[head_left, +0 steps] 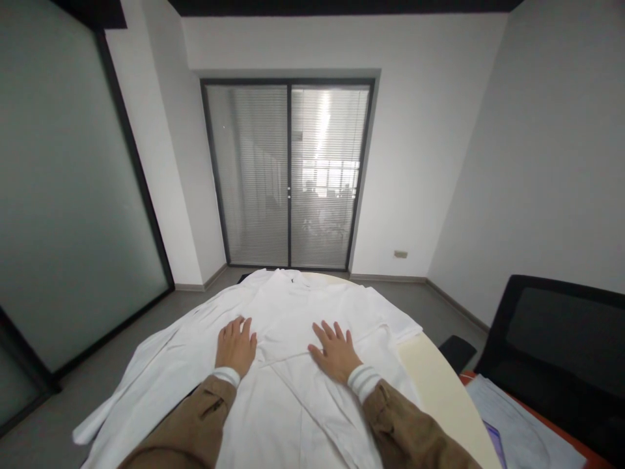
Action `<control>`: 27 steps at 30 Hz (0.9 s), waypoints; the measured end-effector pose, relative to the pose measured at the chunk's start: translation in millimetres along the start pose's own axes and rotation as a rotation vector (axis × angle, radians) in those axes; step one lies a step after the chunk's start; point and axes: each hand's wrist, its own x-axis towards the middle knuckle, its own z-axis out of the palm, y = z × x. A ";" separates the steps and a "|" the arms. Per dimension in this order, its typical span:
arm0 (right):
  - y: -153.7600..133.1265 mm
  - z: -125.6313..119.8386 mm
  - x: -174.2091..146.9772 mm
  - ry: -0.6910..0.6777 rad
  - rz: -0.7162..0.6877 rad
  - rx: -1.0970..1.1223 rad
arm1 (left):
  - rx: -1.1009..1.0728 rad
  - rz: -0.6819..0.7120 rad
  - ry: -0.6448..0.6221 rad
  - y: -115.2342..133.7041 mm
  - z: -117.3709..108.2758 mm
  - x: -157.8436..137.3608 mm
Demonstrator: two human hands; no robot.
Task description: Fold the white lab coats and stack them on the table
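A white long-sleeved shirt (288,397) lies spread over the round table (434,384), its collar at the far edge and creases running across the middle. My left hand (237,346) rests palm down on the left part of the fabric, fingers slightly bent and apart. On the right part, my right hand (334,352) lies flat with its fingers spread. Neither hand grips the cloth. At the left the fabric hangs past the table's edge, and my forearms cover some of it.
A black mesh-backed chair (561,332) stands at the right, with white papers or cloth (522,423) and a purple-edged item (495,443) near its seat. Beyond the table is a glass door (288,176) with blinds. Frosted glass (73,195) lines the left side.
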 end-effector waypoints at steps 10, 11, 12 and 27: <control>0.3 1.8 -2.1 -0.121 0.022 -0.086 | 0.012 -0.037 0.152 -7.7 14.3 -3.1; -3.7 -2.6 2.0 -0.140 0.044 -0.093 | 0.012 -0.050 0.166 -7.3 14.1 -3.2; -7.7 -6.7 6.6 -0.145 0.065 -0.101 | 0.014 -0.064 0.177 -7.0 13.9 -3.3; 19.2 19.0 25.0 0.167 0.174 -0.109 | -0.024 0.002 0.172 -12.2 12.0 -0.6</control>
